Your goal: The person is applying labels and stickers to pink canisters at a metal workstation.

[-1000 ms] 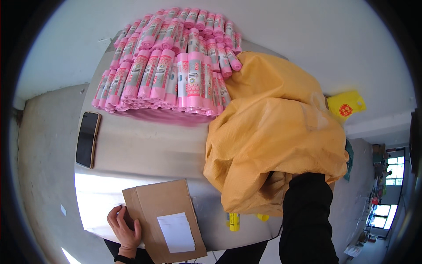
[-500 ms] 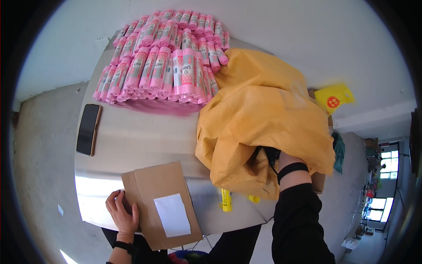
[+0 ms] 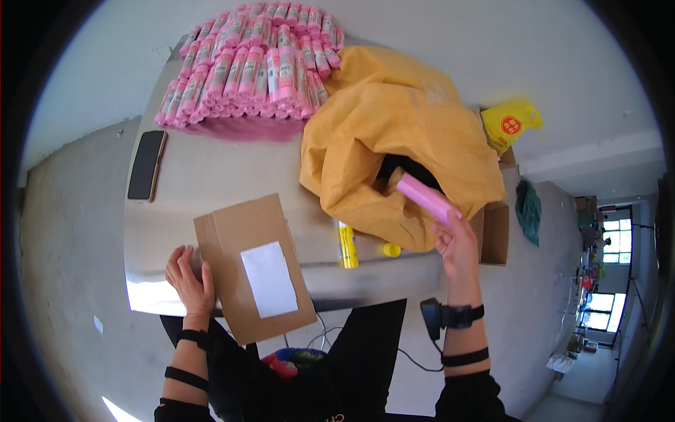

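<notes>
My right hand (image 3: 458, 247) grips one end of a pink roll (image 3: 425, 197), which looks like a roll of plastic bags. The roll's other end points at the dark mouth of a large yellow sack (image 3: 408, 126) lying on the table. My left hand (image 3: 191, 285) rests at the table's near left, fingers apart, beside the left edge of a flat cardboard sheet (image 3: 226, 243). On that sheet lies a white paper (image 3: 270, 279). Between the cardboard and the sack stands a yellow glue stick (image 3: 348, 246), its yellow cap (image 3: 391, 250) to the right.
Many pink rolls (image 3: 246, 77) with printed labels are stacked at the back left of the metal table (image 3: 211, 169). A phone (image 3: 147, 165) lies near the left edge. Right of the sack are an open cardboard box (image 3: 495, 235), a yellow bag (image 3: 510, 125) and a green bag (image 3: 528, 211).
My right hand has come out of the sack and now holds a pink roll. The whole view has shifted, with table things higher in it. My left hand stays by the cardboard.
</notes>
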`<act>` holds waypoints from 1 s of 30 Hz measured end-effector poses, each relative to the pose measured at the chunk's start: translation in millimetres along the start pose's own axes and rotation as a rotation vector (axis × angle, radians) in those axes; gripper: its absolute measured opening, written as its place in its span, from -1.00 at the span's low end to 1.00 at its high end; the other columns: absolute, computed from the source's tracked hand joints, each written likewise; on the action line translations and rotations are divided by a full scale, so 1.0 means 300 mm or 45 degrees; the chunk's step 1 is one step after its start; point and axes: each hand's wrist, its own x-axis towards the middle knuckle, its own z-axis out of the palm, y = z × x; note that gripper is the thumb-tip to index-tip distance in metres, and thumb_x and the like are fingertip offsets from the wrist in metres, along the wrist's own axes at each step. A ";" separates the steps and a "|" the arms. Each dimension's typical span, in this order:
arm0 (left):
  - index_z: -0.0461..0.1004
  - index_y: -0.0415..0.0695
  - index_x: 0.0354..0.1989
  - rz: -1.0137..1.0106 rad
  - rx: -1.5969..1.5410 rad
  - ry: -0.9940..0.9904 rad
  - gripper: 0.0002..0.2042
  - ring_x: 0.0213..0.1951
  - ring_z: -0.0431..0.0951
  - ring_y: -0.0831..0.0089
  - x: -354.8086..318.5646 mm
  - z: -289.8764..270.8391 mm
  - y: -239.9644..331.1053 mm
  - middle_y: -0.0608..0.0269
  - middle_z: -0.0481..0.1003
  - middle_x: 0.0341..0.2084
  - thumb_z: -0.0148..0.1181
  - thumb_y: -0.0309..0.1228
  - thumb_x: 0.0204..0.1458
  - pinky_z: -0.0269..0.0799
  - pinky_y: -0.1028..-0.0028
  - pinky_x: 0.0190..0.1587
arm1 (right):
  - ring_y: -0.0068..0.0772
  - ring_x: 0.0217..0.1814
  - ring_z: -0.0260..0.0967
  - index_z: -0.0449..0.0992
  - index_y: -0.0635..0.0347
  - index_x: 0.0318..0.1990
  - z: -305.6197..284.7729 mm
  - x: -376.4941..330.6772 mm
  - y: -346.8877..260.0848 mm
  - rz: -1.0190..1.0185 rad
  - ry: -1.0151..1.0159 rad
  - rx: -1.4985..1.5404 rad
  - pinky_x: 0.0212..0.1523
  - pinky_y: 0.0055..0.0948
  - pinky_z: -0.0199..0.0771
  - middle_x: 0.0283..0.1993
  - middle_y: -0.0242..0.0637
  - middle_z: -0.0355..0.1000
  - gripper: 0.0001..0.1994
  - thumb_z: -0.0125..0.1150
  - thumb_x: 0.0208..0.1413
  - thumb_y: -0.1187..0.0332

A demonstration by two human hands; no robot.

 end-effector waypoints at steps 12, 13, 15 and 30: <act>0.05 -0.12 0.27 -0.540 -1.749 -0.887 -0.29 0.09 0.33 0.32 -0.047 -0.264 0.461 0.10 0.19 0.16 0.30 -0.46 -0.08 0.36 0.36 0.04 | -0.49 -0.27 0.42 0.33 0.27 -0.02 0.143 -0.460 0.189 0.215 -0.764 0.036 -0.39 -0.63 0.36 -0.17 -0.26 0.43 -0.73 0.01 0.22 0.30; 0.10 -0.12 0.24 -0.531 -1.766 -0.878 -0.32 0.03 0.37 0.38 -0.056 -0.272 0.483 0.12 0.27 0.09 0.30 -0.51 -0.07 0.40 0.41 -0.01 | -0.49 -0.27 0.42 0.33 0.27 -0.02 0.159 -0.474 0.203 0.245 -0.772 0.027 -0.39 -0.63 0.36 -0.17 -0.26 0.43 -0.73 0.01 0.22 0.30; 0.24 -0.18 0.11 -0.555 -1.644 -0.943 -0.49 -0.13 0.47 0.49 -0.087 -0.262 0.456 0.20 0.41 -0.13 0.28 -0.52 -0.04 0.45 0.55 -0.17 | -0.54 -0.26 0.43 0.37 0.25 -0.07 0.187 -0.499 0.231 0.290 -0.887 -0.052 -0.40 -0.66 0.32 -0.21 -0.31 0.44 -0.75 0.08 0.19 0.30; 0.37 -0.19 -0.19 -0.845 -1.615 -0.884 -0.79 -0.42 0.48 0.60 -0.184 -0.296 0.416 0.29 0.46 -0.40 0.11 -0.32 0.14 0.40 0.63 -0.40 | -0.66 -0.51 0.39 0.41 0.27 -0.13 0.254 -0.563 0.298 0.380 -0.946 -0.150 -0.59 -0.74 0.24 -0.40 -0.33 0.43 -0.76 0.22 0.08 0.38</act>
